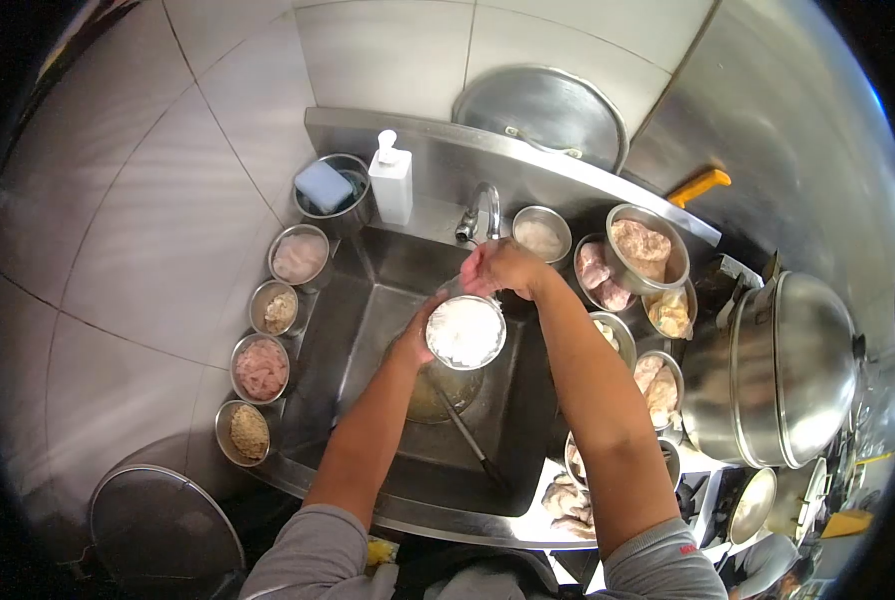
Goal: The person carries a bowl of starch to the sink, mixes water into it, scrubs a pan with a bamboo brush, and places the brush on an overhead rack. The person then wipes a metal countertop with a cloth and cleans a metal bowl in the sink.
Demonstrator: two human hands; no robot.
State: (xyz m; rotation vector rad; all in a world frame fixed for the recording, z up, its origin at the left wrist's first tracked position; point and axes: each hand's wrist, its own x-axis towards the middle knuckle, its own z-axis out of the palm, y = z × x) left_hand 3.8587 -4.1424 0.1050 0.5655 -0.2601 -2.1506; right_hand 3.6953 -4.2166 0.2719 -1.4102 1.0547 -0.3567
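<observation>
My left hand is wrapped round the side of a metal bowl heaped with white powder, held over the sink. At the bowl's far edge is my right hand, its fingers bent and drawn together. Something pale and translucent shows by these fingertips, but I cannot make out what they hold. Just beyond the right hand stands the tap. Below the bowl, a long-handled utensil lies in the sink, its head partly hidden.
Small bowls of pale pink meat and crumbly food line the left rim. Bowls of raw meat crowd the right side beside a large steel pot. A pump bottle and a pot with a blue sponge stand behind.
</observation>
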